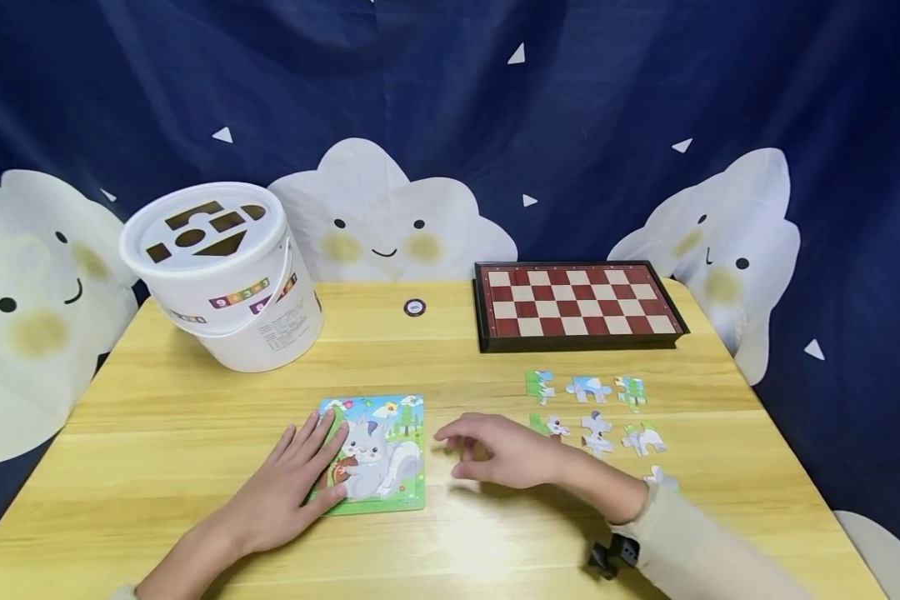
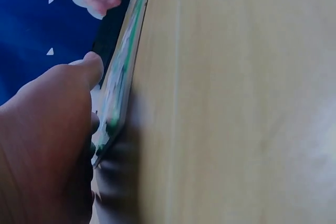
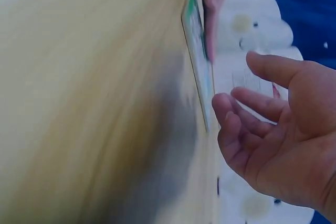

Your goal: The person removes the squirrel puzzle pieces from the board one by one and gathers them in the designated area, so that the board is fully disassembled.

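Observation:
A square picture puzzle board (image 1: 397,471) showing a grey squirrel with an acorn lies flat on the table. My left hand (image 1: 277,492) rests on its left side with fingers spread straight, covering that edge. Just right of the board, my right hand (image 1: 506,450) hovers with loosely bent fingers and nothing between them. In the right wrist view, the thumb of the right hand (image 3: 278,124) stands apart from the curled fingers. Loose jigsaw pieces (image 1: 589,389) lie in rows beyond and to the right of that hand; the forearm partly hides the lowest row.
A white bucket (image 1: 285,333) with shaped holes in its lid stands at the back left. A red and white checkered board (image 1: 577,304) in a black frame lies at the back right. Between them is a small round dark disc (image 1: 415,307). A blue cloud-print curtain (image 1: 435,83) hangs behind the table.

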`<state>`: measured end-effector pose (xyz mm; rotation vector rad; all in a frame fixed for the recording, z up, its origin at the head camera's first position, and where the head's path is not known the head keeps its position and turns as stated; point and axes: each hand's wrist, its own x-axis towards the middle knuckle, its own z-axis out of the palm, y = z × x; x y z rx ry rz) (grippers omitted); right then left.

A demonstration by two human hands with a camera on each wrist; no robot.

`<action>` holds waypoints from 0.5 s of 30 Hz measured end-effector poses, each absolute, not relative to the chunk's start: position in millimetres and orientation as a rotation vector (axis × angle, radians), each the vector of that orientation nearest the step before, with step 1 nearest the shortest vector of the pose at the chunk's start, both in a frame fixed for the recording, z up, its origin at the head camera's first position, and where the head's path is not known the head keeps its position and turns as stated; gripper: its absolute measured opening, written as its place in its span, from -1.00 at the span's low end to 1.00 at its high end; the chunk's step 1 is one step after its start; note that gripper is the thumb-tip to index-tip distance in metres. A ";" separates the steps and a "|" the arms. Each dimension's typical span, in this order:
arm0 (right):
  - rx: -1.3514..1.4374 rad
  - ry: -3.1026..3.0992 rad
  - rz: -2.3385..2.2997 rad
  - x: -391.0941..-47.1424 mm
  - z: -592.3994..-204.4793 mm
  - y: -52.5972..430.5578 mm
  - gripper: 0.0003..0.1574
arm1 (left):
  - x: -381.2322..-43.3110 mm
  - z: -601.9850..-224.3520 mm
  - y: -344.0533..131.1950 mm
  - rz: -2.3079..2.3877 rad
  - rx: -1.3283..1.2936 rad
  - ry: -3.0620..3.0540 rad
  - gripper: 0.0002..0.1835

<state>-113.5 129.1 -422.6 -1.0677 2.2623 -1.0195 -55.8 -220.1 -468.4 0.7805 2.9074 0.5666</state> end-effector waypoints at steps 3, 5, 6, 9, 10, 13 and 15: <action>-1.084 2.289 -0.947 -110.8 -422.6 107.8 -0.40 | -53.4 -470.2 -220.0 0.542 0.807 2.923 -0.13; -1.088 2.308 -0.920 -109.7 -423.8 94.8 -0.40 | -52.5 -471.5 -220.0 0.535 0.824 2.935 -0.08; -1.090 2.322 -0.908 -109.4 -424.5 88.6 -0.40 | -52.4 -472.2 -219.9 0.527 0.830 2.942 -0.05; -1.069 2.370 -0.868 -109.1 -427.2 72.5 -0.41 | -52.6 -474.2 -219.3 0.515 0.841 2.946 -0.02; -1.058 2.389 -0.850 -109.1 -428.5 68.1 -0.41 | -52.7 -474.9 -219.0 0.511 0.843 2.945 -0.01; -1.025 2.425 -0.806 -108.6 -432.7 57.5 -0.42 | -52.5 -476.8 -217.8 0.502 0.849 2.943 -0.01; -1.016 2.431 -0.792 -107.6 -435.2 52.5 -0.43 | -52.0 -477.7 -217.1 0.502 0.853 2.949 -0.01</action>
